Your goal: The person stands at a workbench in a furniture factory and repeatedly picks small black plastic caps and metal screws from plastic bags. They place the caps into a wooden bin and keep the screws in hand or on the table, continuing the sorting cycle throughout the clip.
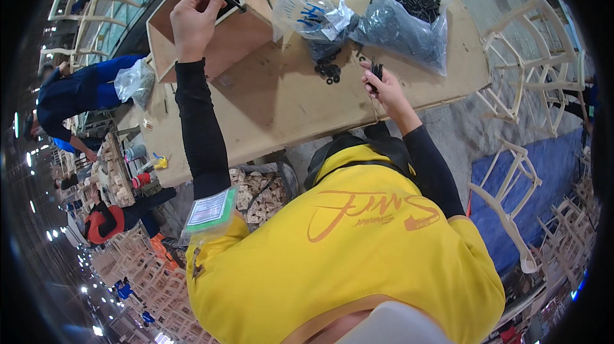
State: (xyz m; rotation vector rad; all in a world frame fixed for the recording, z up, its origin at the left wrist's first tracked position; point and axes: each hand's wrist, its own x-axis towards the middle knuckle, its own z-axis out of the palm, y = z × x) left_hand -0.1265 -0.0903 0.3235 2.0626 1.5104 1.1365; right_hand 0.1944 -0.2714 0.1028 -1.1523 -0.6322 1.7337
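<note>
My left hand [194,23] is raised over the rim of an open plywood box [246,27]. Between its thumb and fingers it pinches a thin black bolt [235,3], which has something dark and wider at its end. Closer to the table's front edge, my right hand [385,91] is closed around a small bunch of black bolts [375,72]. Loose black washers [329,75] lie on the table just left of that hand. Beyond it a clear plastic bag [406,40] holds many black bolts. Another clear bag [304,8] with dark small parts stands beside it.
Everything rests on a wooden table [288,107]. Unfinished wooden chairs [508,197] stand to the right, one on a blue sheet [556,177]. Below the table is a container of wood blocks [259,193]. At the left, a person in dark blue [70,97] bends forward near a bagged bundle [135,81].
</note>
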